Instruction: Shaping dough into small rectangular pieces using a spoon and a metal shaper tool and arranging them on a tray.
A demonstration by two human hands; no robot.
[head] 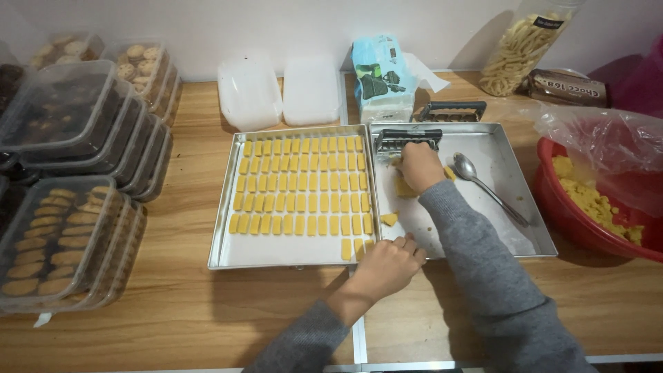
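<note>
A metal baking tray point(224, 255) on the wooden table holds several rows of small yellow dough bars point(300, 183). Beside it on the right lies a second metal tray point(532, 242). My right hand point(418, 166) presses down on a lump of yellow dough point(404, 188) in that second tray, just under a black-handled cutter point(407, 140). My left hand point(387, 266) rests with curled fingers on the near rims where the two trays meet, next to the last dough bars. A loose dough piece point(389, 219) lies between the hands. A metal spoon point(483, 186) lies in the right tray.
A red bowl point(573, 217) of yellow dough, covered with clear plastic, stands at the right. Stacked clear boxes of cookies point(65, 235) fill the left. Empty plastic containers point(280, 90), a tissue pack point(383, 79), a jar of sticks point(518, 48) and another cutter point(452, 110) stand at the back.
</note>
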